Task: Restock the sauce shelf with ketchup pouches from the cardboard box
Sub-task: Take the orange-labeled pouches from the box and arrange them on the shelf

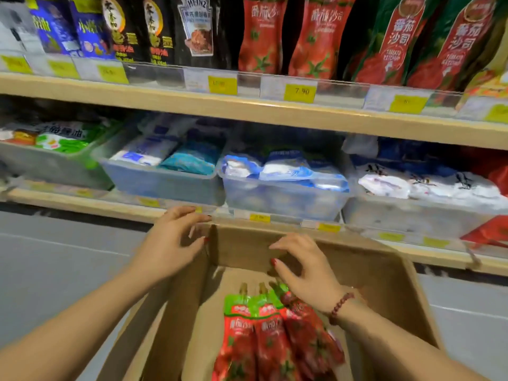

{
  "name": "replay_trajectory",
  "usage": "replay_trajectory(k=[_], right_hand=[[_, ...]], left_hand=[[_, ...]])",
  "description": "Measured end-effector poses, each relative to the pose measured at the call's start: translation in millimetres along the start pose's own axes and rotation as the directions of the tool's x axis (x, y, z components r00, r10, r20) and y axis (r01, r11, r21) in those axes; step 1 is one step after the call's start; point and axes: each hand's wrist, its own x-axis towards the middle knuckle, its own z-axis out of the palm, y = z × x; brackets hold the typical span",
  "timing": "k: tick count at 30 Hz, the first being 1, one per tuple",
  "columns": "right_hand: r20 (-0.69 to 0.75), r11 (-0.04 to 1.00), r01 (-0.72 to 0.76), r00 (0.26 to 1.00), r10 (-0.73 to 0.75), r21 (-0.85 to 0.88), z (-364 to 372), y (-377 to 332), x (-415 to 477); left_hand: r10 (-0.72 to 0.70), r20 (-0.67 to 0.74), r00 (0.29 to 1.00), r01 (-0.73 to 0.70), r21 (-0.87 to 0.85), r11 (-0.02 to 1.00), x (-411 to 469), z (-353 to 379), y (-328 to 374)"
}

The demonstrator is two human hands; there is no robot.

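Pouches (275,331) lie in the box (242,248), just under the right hand (308,273), whose fingers are loosely spread and hold nothing. The left hand (173,243), also spread, is at the box's far left corner.

Left hand (176,243), right hand (305,268): fingers (280,244) relaxed.

My only camera rides on my head, aimed forward and down. It faces the sauce shelf (247,105) from close up, with two shelf boards running across the upper frame, bowed by the wide lens. The cardboard box (384,284) sits right beneath me, filling the lower middle, with my left hand (176,240) and right hand (308,268) at its far wall.
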Motion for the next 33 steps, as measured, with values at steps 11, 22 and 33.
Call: replay_trajectory(k=[11,22,33], right_hand=[[0.504,0.935,-0.345,0.795,0.338,-0.083,111,31,-63],[0.719,0.946,-0.083,0.63,0.294,-0.314,131,42,-40],[0.675,0.954,-0.246,0.675,0.297,-0.173,119,24,-30]], left_hand=[[-0.231,-0.035,0.972,0.225,-0.119,0.967,-46,44,-35],[-0.32,-0.024,0.947,0.298,-0.302,0.905,-43,44,-29],[-0.323,-0.021,0.946,0.3,-0.323,0.898,-45,44,-31]])
